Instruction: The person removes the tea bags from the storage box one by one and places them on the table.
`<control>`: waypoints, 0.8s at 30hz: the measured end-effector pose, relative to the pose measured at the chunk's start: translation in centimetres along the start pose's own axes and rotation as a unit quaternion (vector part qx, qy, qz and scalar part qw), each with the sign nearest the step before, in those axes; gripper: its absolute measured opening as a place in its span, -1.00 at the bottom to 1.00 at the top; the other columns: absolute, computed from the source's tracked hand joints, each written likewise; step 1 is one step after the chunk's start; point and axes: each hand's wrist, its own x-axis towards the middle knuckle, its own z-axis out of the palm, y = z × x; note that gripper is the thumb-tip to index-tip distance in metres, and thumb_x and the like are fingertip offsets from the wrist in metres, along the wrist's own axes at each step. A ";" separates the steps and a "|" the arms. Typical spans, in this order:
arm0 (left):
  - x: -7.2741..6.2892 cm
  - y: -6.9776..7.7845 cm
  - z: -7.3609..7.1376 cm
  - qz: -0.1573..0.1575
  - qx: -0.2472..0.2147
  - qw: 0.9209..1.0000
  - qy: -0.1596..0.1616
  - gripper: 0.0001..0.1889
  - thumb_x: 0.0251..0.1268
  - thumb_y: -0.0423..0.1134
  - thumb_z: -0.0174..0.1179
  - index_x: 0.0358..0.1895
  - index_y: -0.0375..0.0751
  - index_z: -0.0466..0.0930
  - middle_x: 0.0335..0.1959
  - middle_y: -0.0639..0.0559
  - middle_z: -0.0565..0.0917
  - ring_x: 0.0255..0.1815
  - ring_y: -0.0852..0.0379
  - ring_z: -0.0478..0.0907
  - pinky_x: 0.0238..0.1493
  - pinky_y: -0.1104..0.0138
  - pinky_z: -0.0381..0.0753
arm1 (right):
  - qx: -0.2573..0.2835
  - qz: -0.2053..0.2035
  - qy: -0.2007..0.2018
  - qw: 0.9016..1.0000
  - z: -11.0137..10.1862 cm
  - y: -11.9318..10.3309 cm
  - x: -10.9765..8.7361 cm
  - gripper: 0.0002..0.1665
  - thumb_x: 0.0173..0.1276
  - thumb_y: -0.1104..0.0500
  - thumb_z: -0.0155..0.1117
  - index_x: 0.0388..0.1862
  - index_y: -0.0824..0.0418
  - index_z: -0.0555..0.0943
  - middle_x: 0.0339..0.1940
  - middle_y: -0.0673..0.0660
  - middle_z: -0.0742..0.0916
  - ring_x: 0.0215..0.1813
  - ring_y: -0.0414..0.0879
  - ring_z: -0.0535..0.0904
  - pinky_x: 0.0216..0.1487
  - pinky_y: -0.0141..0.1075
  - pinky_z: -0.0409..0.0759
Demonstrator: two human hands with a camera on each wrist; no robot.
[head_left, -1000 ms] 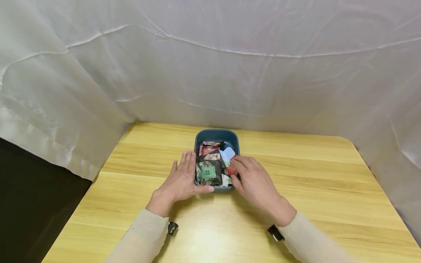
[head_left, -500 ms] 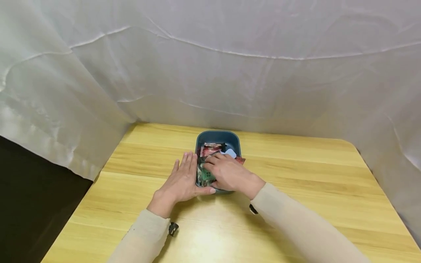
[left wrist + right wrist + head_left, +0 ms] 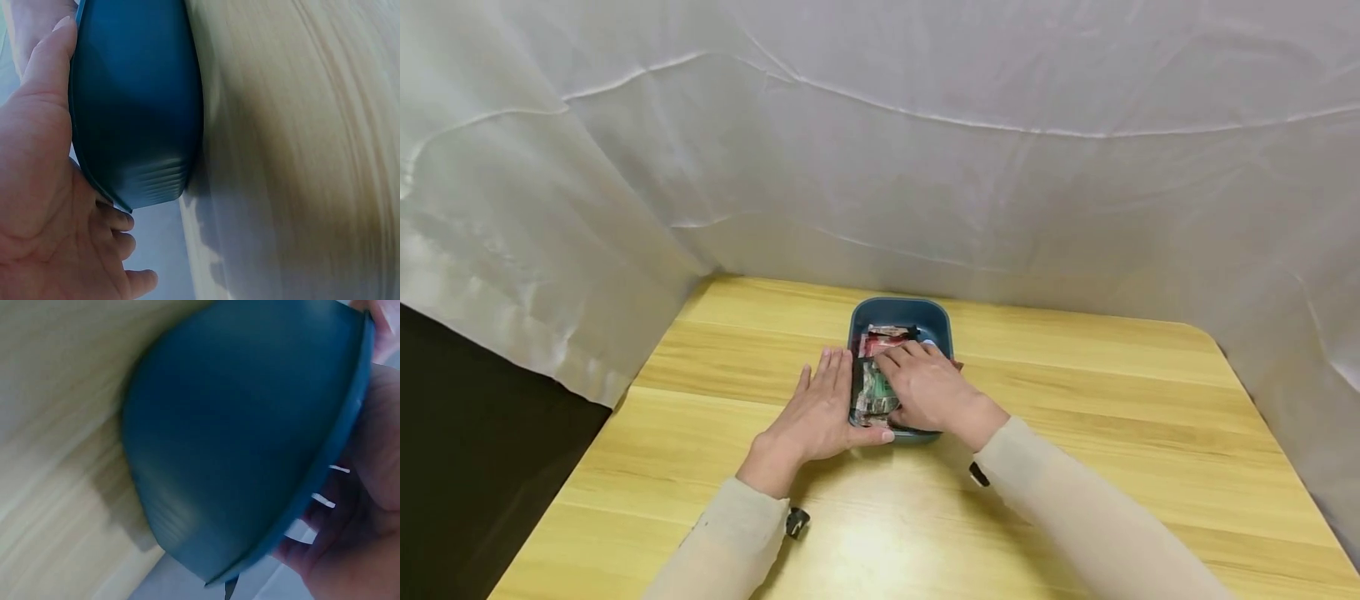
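Note:
A small dark-blue plastic bin (image 3: 901, 307) stands on the table, holding several snack-like packets. My left hand (image 3: 816, 417) lies along its left side in the head view, fingers straight and thumb along the near rim. The left wrist view shows this palm (image 3: 44, 181) against the bin's rim (image 3: 74, 119). My right hand (image 3: 928, 387) reaches into the bin, fingers and thumb bent round a dark packet with a green label (image 3: 880, 387). Its fingertips are partly hidden. In the right wrist view, the right hand (image 3: 356, 506) curls over the rim (image 3: 312, 481).
A red packet (image 3: 887, 343) lies toward the bin's far end. Another reddish corner (image 3: 957, 364) sticks out at the right rim. The wooden table (image 3: 1112, 400) ends at a pale cloth (image 3: 925, 183) behind and at the sides.
My right hand has moved left from a red packet at the bin's right side to the dark packet. That packet has shifted slightly. The left hand has stayed against the bin.

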 end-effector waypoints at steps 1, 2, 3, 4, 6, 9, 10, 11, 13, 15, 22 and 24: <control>0.0 0.0 0.0 0.000 -0.004 1.000 0.000 0.48 0.11 0.72 0.11 0.71 -0.37 -0.33 0.75 -0.29 -0.26 0.78 -0.20 -0.35 0.73 -0.16 -0.19 | 0.005 0.004 0.000 1.000 -0.1 0.1 -0.1 0.08 0.25 -0.24 0.56 0.61 0.20 0.37 0.52 0.18 0.55 0.52 0.17 0.43 0.54 0.17 0.42; 0.0 0.0 0.1 0.000 -0.007 1.000 -0.001 0.48 0.11 0.72 0.11 0.71 -0.37 -0.34 0.75 -0.29 -0.26 0.78 -0.19 -0.36 0.73 -0.15 -0.19 | 0.012 0.007 0.000 1.000 -0.2 0.2 -0.3 0.09 0.25 -0.23 0.57 0.60 0.22 0.36 0.51 0.20 0.55 0.52 0.18 0.44 0.56 0.16 0.40; 0.0 0.0 0.1 0.000 -0.011 1.000 -0.001 0.48 0.10 0.71 0.11 0.71 -0.37 -0.34 0.75 -0.30 -0.26 0.77 -0.19 -0.37 0.73 -0.14 -0.19 | 0.019 0.010 0.000 1.000 -0.3 0.3 -0.4 0.09 0.24 -0.21 0.57 0.60 0.24 0.36 0.50 0.22 0.56 0.50 0.19 0.45 0.57 0.16 0.39; 0.0 0.0 0.1 0.001 -0.013 1.000 -0.003 0.48 0.10 0.72 0.11 0.71 -0.37 -0.34 0.75 -0.29 -0.27 0.77 -0.18 -0.37 0.74 -0.14 -0.19 | 0.022 0.011 0.002 1.000 -0.3 0.4 -0.5 0.08 0.24 -0.20 0.58 0.59 0.26 0.37 0.47 0.23 0.58 0.48 0.20 0.47 0.57 0.15 0.40; 0.1 0.0 0.2 0.003 -0.018 1.000 -0.004 0.47 0.11 0.71 0.11 0.71 -0.37 -0.34 0.75 -0.29 -0.27 0.77 -0.18 -0.38 0.74 -0.13 -0.18 | 0.025 0.016 0.004 1.000 -0.4 0.4 -0.7 0.08 0.23 -0.19 0.59 0.57 0.28 0.37 0.44 0.25 0.59 0.45 0.21 0.49 0.56 0.14 0.41; 0.2 0.0 0.2 0.005 -0.025 1.000 -0.007 0.46 0.13 0.69 0.13 0.71 -0.37 -0.35 0.75 -0.30 -0.25 0.77 -0.18 -0.38 0.74 -0.12 -0.17 | 0.011 0.021 0.006 1.000 -0.2 0.3 -0.8 0.07 0.22 -0.21 0.59 0.54 0.30 0.39 0.40 0.26 0.62 0.39 0.19 0.52 0.53 0.11 0.45; 0.2 0.0 0.2 0.004 -0.027 1.000 -0.007 0.46 0.13 0.68 0.14 0.71 -0.36 -0.35 0.75 -0.30 -0.25 0.78 -0.18 -0.37 0.74 -0.12 -0.17 | 0.004 0.023 0.006 1.000 -0.1 0.3 -0.8 0.07 0.22 -0.22 0.59 0.53 0.30 0.40 0.39 0.25 0.62 0.38 0.18 0.53 0.52 0.11 0.47; 0.2 0.0 0.2 0.003 -0.029 1.000 -0.007 0.46 0.13 0.68 0.15 0.71 -0.37 -0.35 0.75 -0.31 -0.24 0.78 -0.18 -0.37 0.74 -0.11 -0.17 | -0.002 0.025 0.006 1.000 0.1 0.2 -0.8 0.07 0.21 -0.24 0.59 0.51 0.30 0.42 0.38 0.25 0.63 0.36 0.17 0.53 0.50 0.10 0.48; 0.2 -0.1 0.2 0.001 -0.033 0.999 -0.008 0.46 0.13 0.67 0.16 0.71 -0.37 -0.35 0.75 -0.32 -0.23 0.77 -0.18 -0.37 0.74 -0.11 -0.17 | -0.013 0.027 0.006 1.000 0.3 0.0 -0.8 0.07 0.20 -0.28 0.59 0.49 0.30 0.43 0.36 0.24 0.63 0.34 0.16 0.53 0.47 0.10 0.51; 0.1 -0.2 0.2 0.000 -0.036 0.999 -0.009 0.46 0.13 0.67 0.17 0.71 -0.37 -0.35 0.75 -0.31 -0.23 0.77 -0.18 -0.37 0.74 -0.10 -0.18 | -0.020 0.031 0.009 0.999 0.5 -0.2 -0.8 0.09 0.19 -0.31 0.59 0.48 0.31 0.45 0.35 0.24 0.64 0.33 0.15 0.53 0.44 0.10 0.53; 0.1 -0.7 0.3 -0.003 -0.053 0.999 -0.012 0.47 0.13 0.64 0.21 0.71 -0.37 -0.37 0.76 -0.30 -0.24 0.78 -0.17 -0.37 0.75 -0.07 -0.18 | -0.004 0.035 0.052 0.998 -0.2 0.3 -0.6 0.11 0.14 -0.36 0.55 0.47 0.28 0.46 0.33 0.23 0.63 0.32 0.15 0.53 0.35 0.10 0.58; 0.1 -0.8 0.3 -0.004 -0.054 0.998 -0.013 0.47 0.13 0.64 0.21 0.71 -0.36 -0.39 0.76 -0.30 -0.25 0.78 -0.16 -0.38 0.75 -0.06 -0.19 | 0.013 0.039 0.061 0.997 -1.1 0.9 -0.8 0.14 0.13 -0.35 0.54 0.50 0.29 0.44 0.37 0.25 0.62 0.35 0.18 0.51 0.39 0.14 0.55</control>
